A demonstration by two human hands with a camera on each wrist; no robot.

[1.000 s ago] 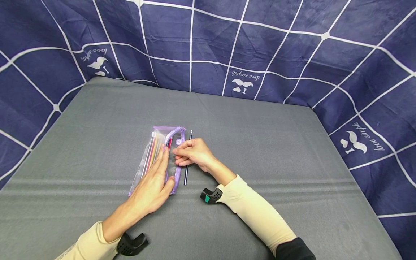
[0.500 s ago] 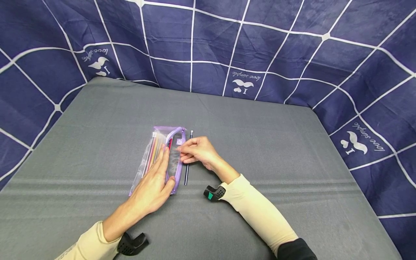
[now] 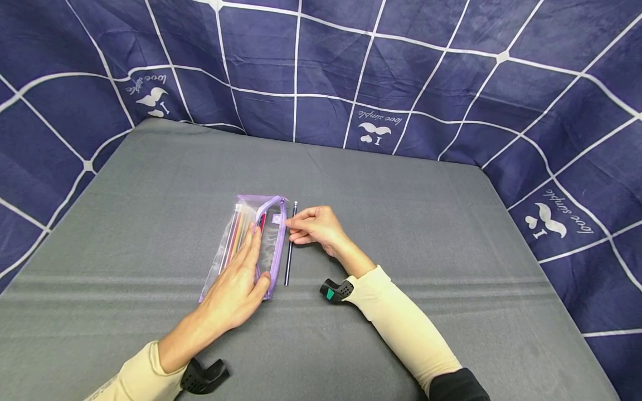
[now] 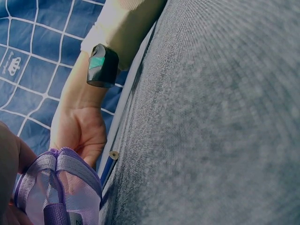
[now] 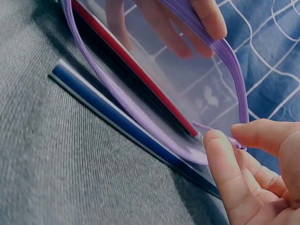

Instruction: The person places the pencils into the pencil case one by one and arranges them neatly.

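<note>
A clear pencil case (image 3: pixel 278 253) with purple zipper edges lies with its mouth parted. Several coloured pencils (image 3: pixel 232 236) show through its left side. A red pencil (image 5: pixel 140 75) is inside, by the opening. My left hand (image 3: pixel 233 284) rests along the case's upper wall, fingers straight, with fingertips at the zipper rim in the right wrist view. My right hand (image 3: pixel 318 228) hovers at the opening's right edge, above a dark blue pencil (image 3: pixel 288 262). Its thumb and index tips stand slightly apart near the zipper end, with nothing seen between them. The blue pencil lies on the cloth beside the case.
The grey cloth surface (image 3: pixel 401 234) extends around the case. Blue gridded fabric (image 3: pixel 326 72) rises along the back and both sides. Black wrist-worn devices (image 3: pixel 203 377) stick out from both forearms.
My right hand has moved from over the case's opening to the right and slightly away, to above the blue pencil. My left hand and the blue pencil have stayed in place.
</note>
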